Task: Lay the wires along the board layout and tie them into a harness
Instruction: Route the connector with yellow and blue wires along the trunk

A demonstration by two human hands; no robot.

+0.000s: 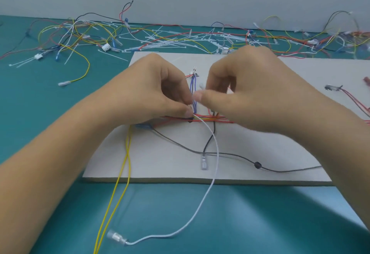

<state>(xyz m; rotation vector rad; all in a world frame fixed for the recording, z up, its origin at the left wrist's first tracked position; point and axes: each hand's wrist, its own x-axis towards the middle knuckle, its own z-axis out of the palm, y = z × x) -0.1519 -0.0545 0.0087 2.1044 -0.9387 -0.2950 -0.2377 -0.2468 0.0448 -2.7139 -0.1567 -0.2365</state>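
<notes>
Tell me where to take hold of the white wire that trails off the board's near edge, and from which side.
Probably best to pinch the white wire on its bare stretch on the mat, just past the board edge. Come from above and the right, fingers across it: there it lies flat and alone, whereas its sleeved terminal sits close beside the yellow wires.

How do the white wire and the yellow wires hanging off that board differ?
The white wire is single; the yellow wires are a pair that cross. The white wire bends in a hook and ends in a clear plug on the mat; the yellow wires run nearly straight out of the picture. Both leave the board over its front edge.
</notes>
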